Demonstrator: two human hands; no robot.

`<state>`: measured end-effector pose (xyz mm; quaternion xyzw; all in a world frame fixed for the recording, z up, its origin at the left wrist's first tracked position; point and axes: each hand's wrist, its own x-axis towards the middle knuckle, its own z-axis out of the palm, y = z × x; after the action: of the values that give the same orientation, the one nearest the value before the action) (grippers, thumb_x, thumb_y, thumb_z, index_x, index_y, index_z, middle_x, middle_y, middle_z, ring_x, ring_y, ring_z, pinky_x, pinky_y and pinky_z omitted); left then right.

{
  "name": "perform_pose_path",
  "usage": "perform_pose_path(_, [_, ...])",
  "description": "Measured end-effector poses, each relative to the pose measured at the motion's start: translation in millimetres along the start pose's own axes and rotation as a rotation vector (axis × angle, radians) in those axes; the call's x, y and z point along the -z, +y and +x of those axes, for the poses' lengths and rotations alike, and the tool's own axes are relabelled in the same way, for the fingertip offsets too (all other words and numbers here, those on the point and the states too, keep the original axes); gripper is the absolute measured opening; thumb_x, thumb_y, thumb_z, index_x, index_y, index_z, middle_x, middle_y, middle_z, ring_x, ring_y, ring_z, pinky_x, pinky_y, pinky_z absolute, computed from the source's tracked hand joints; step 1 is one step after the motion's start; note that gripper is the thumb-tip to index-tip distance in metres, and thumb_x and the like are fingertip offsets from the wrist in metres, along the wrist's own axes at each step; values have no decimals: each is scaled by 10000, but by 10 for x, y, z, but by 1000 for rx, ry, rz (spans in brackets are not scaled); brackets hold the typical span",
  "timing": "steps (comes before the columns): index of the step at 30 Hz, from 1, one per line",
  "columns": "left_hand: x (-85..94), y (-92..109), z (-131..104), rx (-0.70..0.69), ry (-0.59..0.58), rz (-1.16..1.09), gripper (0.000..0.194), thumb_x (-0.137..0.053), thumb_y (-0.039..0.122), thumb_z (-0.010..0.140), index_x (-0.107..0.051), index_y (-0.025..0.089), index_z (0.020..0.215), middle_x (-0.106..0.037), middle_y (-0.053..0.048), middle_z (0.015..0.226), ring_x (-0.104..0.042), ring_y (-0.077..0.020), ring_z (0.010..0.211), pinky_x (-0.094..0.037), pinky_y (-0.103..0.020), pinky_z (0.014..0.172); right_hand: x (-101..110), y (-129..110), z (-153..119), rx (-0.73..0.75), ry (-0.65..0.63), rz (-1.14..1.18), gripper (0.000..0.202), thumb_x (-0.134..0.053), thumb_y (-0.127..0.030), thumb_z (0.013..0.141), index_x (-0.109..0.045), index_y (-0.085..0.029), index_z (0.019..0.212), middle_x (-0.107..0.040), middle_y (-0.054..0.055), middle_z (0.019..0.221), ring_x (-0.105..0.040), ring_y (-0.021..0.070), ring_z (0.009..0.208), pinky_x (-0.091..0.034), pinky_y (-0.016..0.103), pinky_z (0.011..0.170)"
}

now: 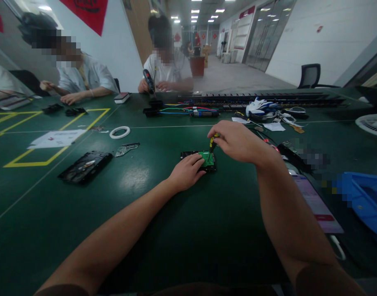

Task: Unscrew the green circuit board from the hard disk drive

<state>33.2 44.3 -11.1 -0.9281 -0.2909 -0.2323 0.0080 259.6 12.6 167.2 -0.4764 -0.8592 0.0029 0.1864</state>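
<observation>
A small black drive-like unit with a green circuit board (210,158) lies flat on the dark green table (163,230). My left hand (187,172) rests on the unit's left part, its fingers reaching onto the board and pressing it down. My right hand (233,141) grips a yellow and black screwdriver (212,144) from above, fingers closed round the handle. The screwdriver stands nearly upright, slightly tilted, its thin shaft reaching down to the board. Whether the tip sits in a screw is too small to tell.
Another black unit (86,166), a loose circuit board (126,149) and a white ring (119,132) lie to the left. Right are a tablet-like screen (318,203), a blue bin (365,201) and gloves (260,107). Cables (188,110) and two seated people are across the table.
</observation>
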Motion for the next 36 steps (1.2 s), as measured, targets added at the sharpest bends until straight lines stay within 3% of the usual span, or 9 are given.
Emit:
perform_pose_path(15, [13, 16, 3, 2, 6, 21, 428, -626, 402, 1083, -624, 155, 1434, -624, -172, 1523, -584, -348, 1452, -483, -543, 1244, 60, -95, 8, -47, -38, -10, 181, -648, -269, 1018, -768, -153, 1089, -798, 112, 1036, -699, 248, 908, -447, 358, 826])
perform_pose_path(25, [10, 9, -1, 9, -1, 9, 420, -617, 413, 1085, -622, 182, 1436, -629, -157, 1516, -577, -339, 1463, -471, -548, 1254, 71, -80, -8, -31, -15, 3, 141, -679, -233, 981, -784, -177, 1056, -803, 82, 1002, -687, 219, 842, -440, 341, 799])
perform_pose_path(36, [-12, -1, -4, -1, 6, 7, 433, -624, 402, 1083, -621, 153, 1437, -620, -183, 1526, -569, -345, 1473, -467, -543, 1256, 68, -75, -3, 18, -1, 7, 223, -616, -240, 1008, -829, -184, 1045, -827, 84, 1042, -724, 243, 966, -465, 349, 875])
